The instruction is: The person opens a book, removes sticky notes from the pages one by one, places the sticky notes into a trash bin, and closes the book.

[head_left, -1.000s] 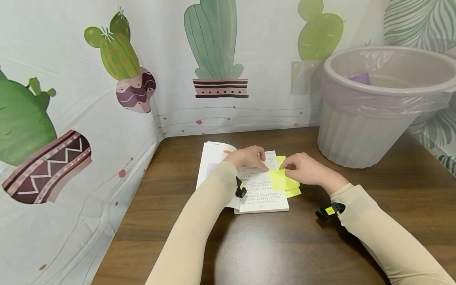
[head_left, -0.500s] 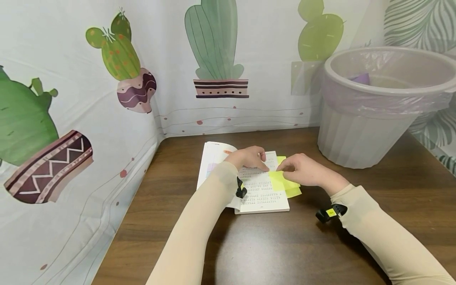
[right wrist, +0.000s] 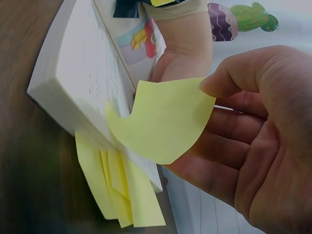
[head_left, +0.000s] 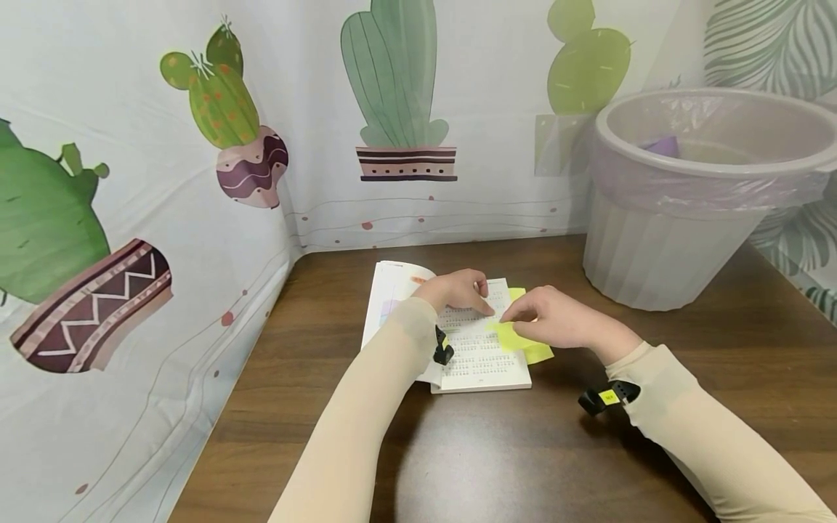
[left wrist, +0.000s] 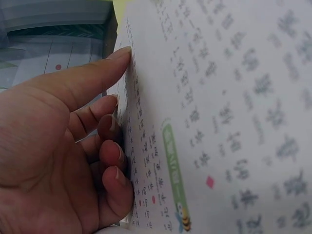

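The left hand (head_left: 453, 290) rests mid-frame, thumb (left wrist: 95, 80) extended, fingers (left wrist: 113, 153) loosely bent. Right of centre, the right hand (head_left: 556, 319) pinches.

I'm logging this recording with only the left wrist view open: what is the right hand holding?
Observer: The right hand pinches a curled yellow note near one corner.
Operator: Are there any more notes?
Observer: Yes, several other notes stick out past the edge of the book.
Operator: Anything else that my view lacks?
Observer: Something purple shows inside the bin, off to the right of the book.
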Available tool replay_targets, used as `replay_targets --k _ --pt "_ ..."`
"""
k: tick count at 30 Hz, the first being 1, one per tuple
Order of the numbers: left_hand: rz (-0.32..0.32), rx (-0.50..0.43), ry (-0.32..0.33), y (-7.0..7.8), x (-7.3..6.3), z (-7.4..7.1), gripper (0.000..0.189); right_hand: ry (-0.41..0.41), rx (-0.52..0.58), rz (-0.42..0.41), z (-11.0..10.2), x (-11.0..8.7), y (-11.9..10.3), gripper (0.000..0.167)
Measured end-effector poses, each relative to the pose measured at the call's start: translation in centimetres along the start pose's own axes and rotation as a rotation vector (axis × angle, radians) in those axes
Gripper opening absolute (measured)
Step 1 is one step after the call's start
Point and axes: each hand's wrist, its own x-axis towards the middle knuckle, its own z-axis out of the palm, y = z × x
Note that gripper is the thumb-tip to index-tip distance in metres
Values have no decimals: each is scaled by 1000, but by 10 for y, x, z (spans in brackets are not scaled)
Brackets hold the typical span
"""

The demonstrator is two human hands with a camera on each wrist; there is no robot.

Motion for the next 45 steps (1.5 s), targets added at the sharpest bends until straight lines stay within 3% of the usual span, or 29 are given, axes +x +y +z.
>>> replay_targets --k 19,30,45 --pt "48 18 31 -1 -1 2 34 -25 -19 -125 3 -2 -17 22" --pt "41 19 24 -2 -2 1 35 -32 -22 -152 5 -2 -23 23" --pt "78 34 20 -4 -1 1 35 -32 -37 -161 8 -6 -34 23"
